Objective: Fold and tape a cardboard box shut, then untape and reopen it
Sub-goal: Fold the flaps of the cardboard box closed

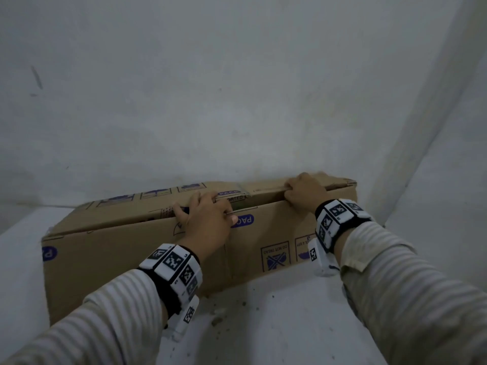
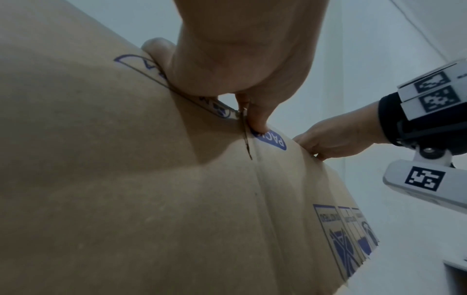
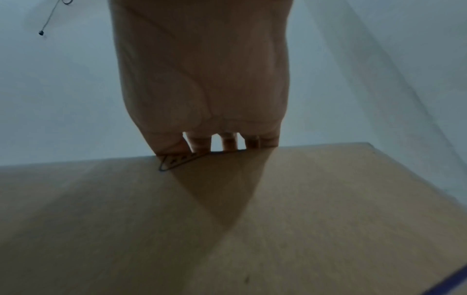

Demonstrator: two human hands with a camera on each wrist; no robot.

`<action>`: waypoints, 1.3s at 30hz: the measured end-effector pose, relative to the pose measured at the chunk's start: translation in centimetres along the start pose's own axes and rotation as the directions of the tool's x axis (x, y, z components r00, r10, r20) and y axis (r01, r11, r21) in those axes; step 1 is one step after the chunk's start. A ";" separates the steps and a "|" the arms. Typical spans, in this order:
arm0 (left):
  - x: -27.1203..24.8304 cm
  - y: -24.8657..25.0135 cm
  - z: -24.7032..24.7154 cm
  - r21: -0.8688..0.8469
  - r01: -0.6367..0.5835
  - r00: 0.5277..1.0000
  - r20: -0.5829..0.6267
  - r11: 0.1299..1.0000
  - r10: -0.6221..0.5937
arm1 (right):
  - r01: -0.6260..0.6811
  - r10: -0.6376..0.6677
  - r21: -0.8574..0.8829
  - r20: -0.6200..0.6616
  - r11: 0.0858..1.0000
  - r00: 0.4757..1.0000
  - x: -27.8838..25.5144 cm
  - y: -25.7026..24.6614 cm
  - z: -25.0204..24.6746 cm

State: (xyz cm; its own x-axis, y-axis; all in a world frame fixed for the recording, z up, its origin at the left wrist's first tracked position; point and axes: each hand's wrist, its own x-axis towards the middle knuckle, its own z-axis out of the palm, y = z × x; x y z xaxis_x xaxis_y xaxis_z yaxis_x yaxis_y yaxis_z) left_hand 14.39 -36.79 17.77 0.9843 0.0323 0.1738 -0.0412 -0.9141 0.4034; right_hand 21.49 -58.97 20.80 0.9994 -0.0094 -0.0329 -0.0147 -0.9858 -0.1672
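Observation:
A long brown cardboard box [image 1: 131, 259] with blue print lies against the wall, its top flaps folded down along a lengthwise seam. My left hand [image 1: 208, 219] is at the middle of the near top edge. Its fingers curl over the near flap and its thumb presses the front face by the blue label [image 2: 272, 139]. My right hand [image 1: 305, 191] is near the right end, fingers hooked over the same flap edge [image 3: 227, 145] into the seam. What looks like a glossy strip of tape [image 1: 243, 193] crosses the seam between the hands.
The box stands on a white surface [image 1: 290, 325] scattered with small crumbs of debris [image 1: 218, 320]. A white wall [image 1: 237, 101] rises right behind it, and a wall corner [image 1: 421, 154] closes in on the right. A thin cord [image 3: 48, 22] hangs on the wall.

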 end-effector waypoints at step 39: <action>-10.3 -14.5 -9.3 -0.142 -0.089 0.985 0.134 0.986 0.108 | -0.382 0.399 -0.423 -0.052 0.822 0.915 -21.3 -7.9 -0.1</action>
State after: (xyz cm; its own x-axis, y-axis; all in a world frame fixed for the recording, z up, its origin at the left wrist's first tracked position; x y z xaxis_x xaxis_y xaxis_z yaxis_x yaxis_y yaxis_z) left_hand 3.22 -20.12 18.48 0.9881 -0.1215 0.0945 -0.1528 -0.8467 0.5096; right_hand 0.32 -51.01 22.96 0.9106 -0.4108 -0.0460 -0.3811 -0.8774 0.2915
